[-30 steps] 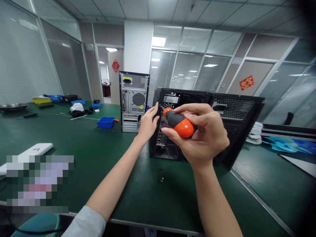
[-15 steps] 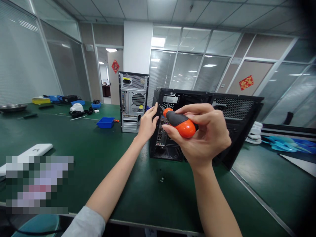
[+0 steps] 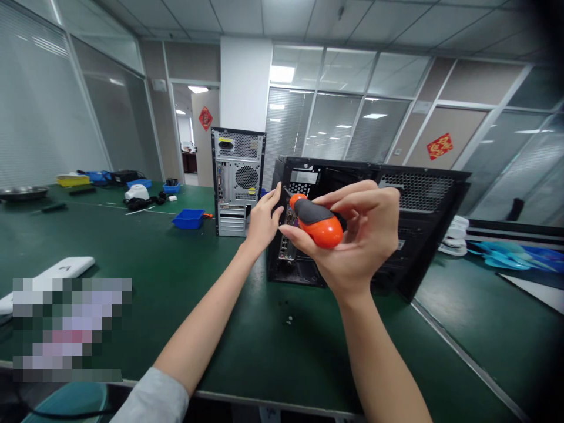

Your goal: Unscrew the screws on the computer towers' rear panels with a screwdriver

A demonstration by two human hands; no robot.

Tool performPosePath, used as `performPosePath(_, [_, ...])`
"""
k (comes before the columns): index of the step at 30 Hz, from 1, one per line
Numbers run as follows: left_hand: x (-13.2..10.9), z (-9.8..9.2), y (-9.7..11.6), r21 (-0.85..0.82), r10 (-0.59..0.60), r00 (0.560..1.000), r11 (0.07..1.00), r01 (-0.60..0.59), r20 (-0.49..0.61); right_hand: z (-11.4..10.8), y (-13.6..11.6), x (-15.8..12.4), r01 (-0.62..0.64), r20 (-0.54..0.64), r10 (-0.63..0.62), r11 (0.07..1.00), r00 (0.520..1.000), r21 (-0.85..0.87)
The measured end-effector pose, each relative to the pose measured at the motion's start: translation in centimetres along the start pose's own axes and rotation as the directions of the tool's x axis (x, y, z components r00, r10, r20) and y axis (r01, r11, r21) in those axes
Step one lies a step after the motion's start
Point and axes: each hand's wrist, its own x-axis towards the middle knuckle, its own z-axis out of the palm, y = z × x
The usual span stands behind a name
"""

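Note:
An orange and black screwdriver point(image 3: 324, 223) is in my right hand point(image 3: 363, 235), its handle between thumb and fingers. Its shaft points at the upper left edge of a black computer case point(image 3: 418, 235) that stands on the green table. My left hand point(image 3: 263, 218) rests against that same left edge, fingers extended and thumb apart, with the fingertips near the screwdriver's tip. Whether the tip touches a screw is too small to tell. Just behind my left hand stands a second computer tower point(image 3: 239, 153), its grey back panel facing me.
A blue tray point(image 3: 188, 219) lies left of the towers. Small white bits point(image 3: 289, 320) are on the green table point(image 3: 198, 364) in front. Farther left are a white device point(image 3: 66, 269) and a blurred patch. Blue plastic bags point(image 3: 506, 257) lie at the right.
My right hand has shifted slightly left and turned, its fingers rolling around the screwdriver handle. My left hand and both towers stay where they were.

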Motion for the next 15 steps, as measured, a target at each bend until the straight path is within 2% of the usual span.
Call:
performPosePath(7, [-0.14,-0.28,0.37,0.009,0.011,1.0,1.0,-0.012,0.008,0.16,0.07,0.15,0.017,0.01,-0.018,0.999,1.0,0.041])
performPosePath(15, [-0.12,0.0,0.13,-0.031,-0.014,1.0,0.999,0.014,0.007,0.26,0.17,-0.01,0.014,0.005,-0.014,1.0,1.0,0.007])
